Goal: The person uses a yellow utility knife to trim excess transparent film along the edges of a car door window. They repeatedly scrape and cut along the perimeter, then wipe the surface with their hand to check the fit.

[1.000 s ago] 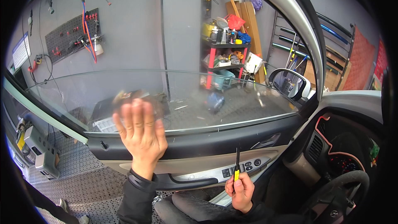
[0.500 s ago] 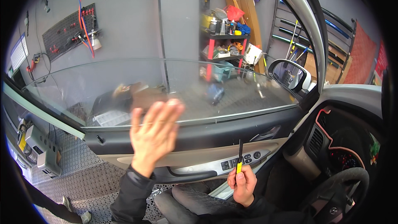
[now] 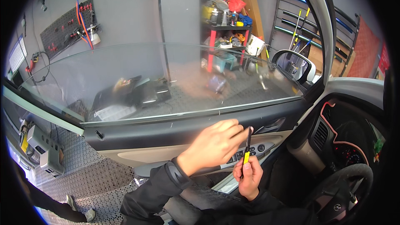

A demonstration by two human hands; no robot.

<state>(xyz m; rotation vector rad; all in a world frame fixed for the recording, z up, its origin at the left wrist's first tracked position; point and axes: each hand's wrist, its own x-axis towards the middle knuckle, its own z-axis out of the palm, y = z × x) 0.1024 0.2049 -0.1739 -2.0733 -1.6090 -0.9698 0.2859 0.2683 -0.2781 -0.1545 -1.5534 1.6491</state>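
Observation:
My right hand (image 3: 250,179) is closed round the yellow lower part of a slim yellow-and-black utility knife (image 3: 246,156), held upright with its dark end up. From the left, my left hand (image 3: 216,146) reaches across, somewhat blurred. Its bent fingers are together and meet the knife's dark upper end; their exact hold is partly hidden. Both hands are in front of the inner door panel (image 3: 137,138) of a car. Beyond them stands the raised door window (image 3: 154,79), with hazy patches and small light marks on it.
The steering wheel (image 3: 358,187) and dashboard are at the right, the side mirror (image 3: 293,66) outside. A shelf (image 3: 229,28) with bottles stands beyond the glass. At the left is a grey box-shaped machine (image 3: 43,150), and a person's leg (image 3: 46,200) shows below it.
My left hand has come away from before the glass, moving right and down to the knife's upper end. The knife has tilted slightly. The view has shifted a little.

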